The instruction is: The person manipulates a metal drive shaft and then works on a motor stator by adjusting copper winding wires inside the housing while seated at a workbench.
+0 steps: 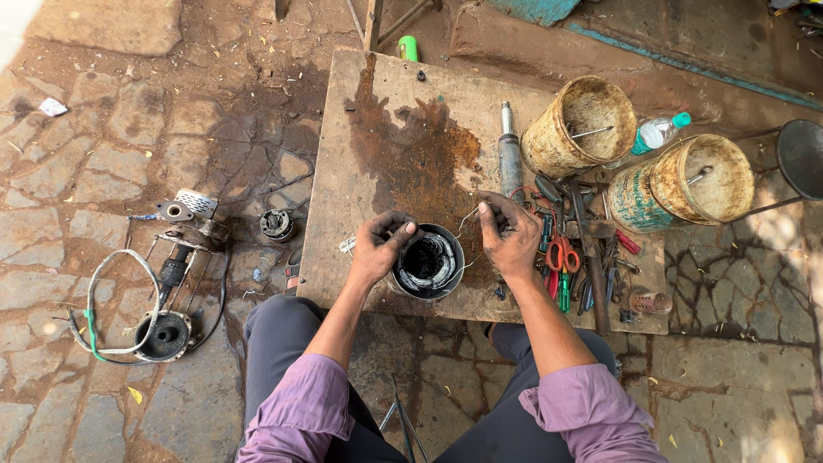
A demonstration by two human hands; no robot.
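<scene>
Left hand [381, 244] curled over the near-left rim of the motor housing [429, 264], fingers bent, gripping the edge. Right hand [507, 236] just right of the housing, fingertips pinched shut on a thin wire [467, 219] running from the coil inside up to the pinch. Housing between both hands, upright, open top, grey winding visible inside, resting on the near edge of the wooden board [377, 129]. Rust stain [420, 159] on the board just beyond the hands. Right of the right hand: pile of tools [583, 257], including red-handled scissors [561, 255] and screwdrivers. Beyond that hand: metal cylinder [510, 154], then two rusty buckets [583, 124] and a plastic bottle [658, 131] farther right. Well left of the left hand, on the stone floor: motor parts [176, 257] and a looped cable [120, 300]. Near side: purple sleeves [300, 411], dark trousers.
</scene>
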